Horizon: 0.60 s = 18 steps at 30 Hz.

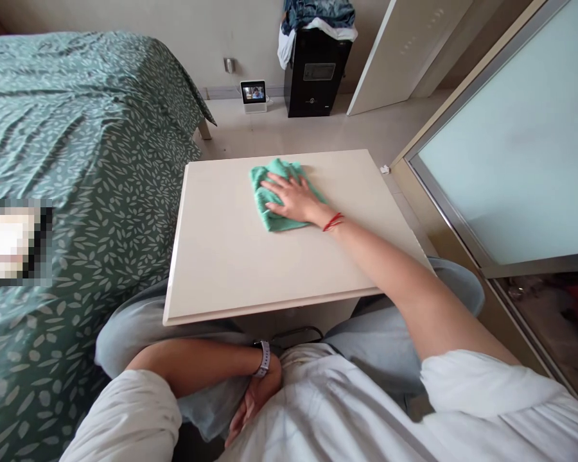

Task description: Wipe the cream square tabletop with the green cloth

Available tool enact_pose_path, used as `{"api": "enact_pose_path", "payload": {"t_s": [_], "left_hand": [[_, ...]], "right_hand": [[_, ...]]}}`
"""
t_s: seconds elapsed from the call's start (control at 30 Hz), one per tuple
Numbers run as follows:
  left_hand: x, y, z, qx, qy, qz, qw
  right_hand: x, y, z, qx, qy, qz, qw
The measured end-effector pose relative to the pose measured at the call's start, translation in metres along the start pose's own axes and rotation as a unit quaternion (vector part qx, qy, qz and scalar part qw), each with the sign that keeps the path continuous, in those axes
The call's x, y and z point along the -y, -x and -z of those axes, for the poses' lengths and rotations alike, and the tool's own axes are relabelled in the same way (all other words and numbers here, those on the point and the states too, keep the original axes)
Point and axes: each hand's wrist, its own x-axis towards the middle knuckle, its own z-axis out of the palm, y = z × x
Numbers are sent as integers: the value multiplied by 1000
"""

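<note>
My right hand (296,199) lies with spread fingers on a green cloth (274,221), pressing it against the top of a small cream table (231,269). The cloth is spread out with some wrinkles, a little right of the middle of the tabletop and toward its far side. A red string circles my right wrist. In my lap, below the table's near edge, my left hand (250,405) rests with its fingers stretched out and nothing seen in them. A watch with a pale band (264,359) is on that wrist.
Left of the table stands a bed with a green leaf-patterned cover (139,147); a blurred-out object lies on it. Beyond are a small screen (253,96) and a black cabinet (313,74) topped with clothes. A frosted sliding panel (515,141) stands at the right. My knees flank the table.
</note>
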Motion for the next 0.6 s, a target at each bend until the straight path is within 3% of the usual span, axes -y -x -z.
{"api": "enact_pose_path", "payload": {"t_s": [0.1, 0.17, 0.3, 0.43, 0.6], "left_hand": [[-5, -4, 3, -79, -50, 130, 987], [-9, -9, 5, -140, -15, 171, 975], [-20, -21, 11, -230, 95, 286, 925], [-27, -22, 8, -265, 127, 329, 897], [-25, -16, 6, -280, 163, 326, 888]], "right_hand": [[-61, 35, 13, -30, 22, -107, 994], [-94, 61, 17, -63, 35, -178, 981], [-130, 108, 13, -123, 62, -324, 936], [-122, 128, 0, -157, 50, -395, 904], [-72, 110, -18, -156, 50, -337, 927]]}}
